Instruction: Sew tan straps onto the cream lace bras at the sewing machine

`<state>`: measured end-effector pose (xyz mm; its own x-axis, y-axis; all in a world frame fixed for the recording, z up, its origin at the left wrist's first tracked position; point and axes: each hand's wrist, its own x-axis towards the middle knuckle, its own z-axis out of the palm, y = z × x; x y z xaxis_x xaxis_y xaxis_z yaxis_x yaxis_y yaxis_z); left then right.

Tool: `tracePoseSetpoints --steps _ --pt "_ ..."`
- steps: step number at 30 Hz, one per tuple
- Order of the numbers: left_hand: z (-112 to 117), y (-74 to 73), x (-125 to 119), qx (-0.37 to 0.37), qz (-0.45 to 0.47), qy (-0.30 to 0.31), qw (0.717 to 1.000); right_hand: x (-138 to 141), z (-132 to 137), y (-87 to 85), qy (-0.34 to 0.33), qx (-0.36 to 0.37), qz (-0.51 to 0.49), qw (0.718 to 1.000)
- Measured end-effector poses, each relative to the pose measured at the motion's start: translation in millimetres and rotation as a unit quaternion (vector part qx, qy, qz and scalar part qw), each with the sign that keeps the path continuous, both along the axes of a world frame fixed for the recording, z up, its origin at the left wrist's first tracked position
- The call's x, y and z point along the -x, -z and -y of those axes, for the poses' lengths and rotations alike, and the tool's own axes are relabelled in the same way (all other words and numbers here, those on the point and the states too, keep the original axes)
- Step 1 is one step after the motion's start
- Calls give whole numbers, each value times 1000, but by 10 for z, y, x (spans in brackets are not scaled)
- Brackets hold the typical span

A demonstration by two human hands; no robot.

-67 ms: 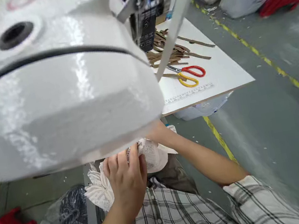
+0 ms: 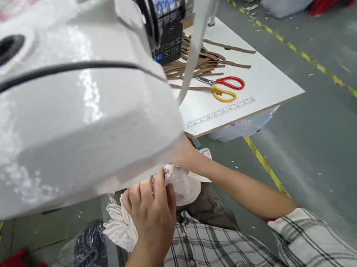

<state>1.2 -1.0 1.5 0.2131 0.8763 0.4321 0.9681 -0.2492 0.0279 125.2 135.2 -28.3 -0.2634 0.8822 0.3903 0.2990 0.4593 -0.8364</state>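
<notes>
Left hand [image 2: 152, 218] at the near edge of a rounded white machine head [image 2: 70, 129], bent fingers [image 2: 146, 192] touching cream patterned fabric [image 2: 185, 188], grip unclear, right hand [image 2: 186, 154] partly behind the machine head, fingers hidden, state indeterminable.

Cloth [image 2: 184, 187]: off-white to cream, thin-looking, lacy surface pattern. Sits just below frame center, spread left to right, partly covered. Left end bunched, crumpled into loose gathered folds, flaring outward and down. Middle mostly hidden, gripped there. Right of middle a flatter patch, fairly smooth, lower edge rounded and hanging. Farther right, a plain pale flap plus a small corner sticking up. Dark speckled bits along upper middle, too small to tell if trim. Top edge out of sight
</notes>
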Motion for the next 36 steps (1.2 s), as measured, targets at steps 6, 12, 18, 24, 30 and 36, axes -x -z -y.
tracePoseSetpoints --steps 6,12,18,24,30,36 --pt "39 12 7 -11 12 3 1000 -90 172 -24 7 53 -97 994" --pt "63 136 119 -24 116 -6 993 -247 531 104 4 140 -145 979" --pt "1 251 206 96 426 -78 896 -239 749 180 -24 121 -135 983" --pt "-95 334 237 210 592 -111 770 -215 788 173 -15 109 -127 986" --pt "-91 305 277 209 611 -148 749 -206 813 179 -19 130 -117 984" --pt "-74 244 273 177 614 -137 757 -203 839 116 -2 148 -110 983"
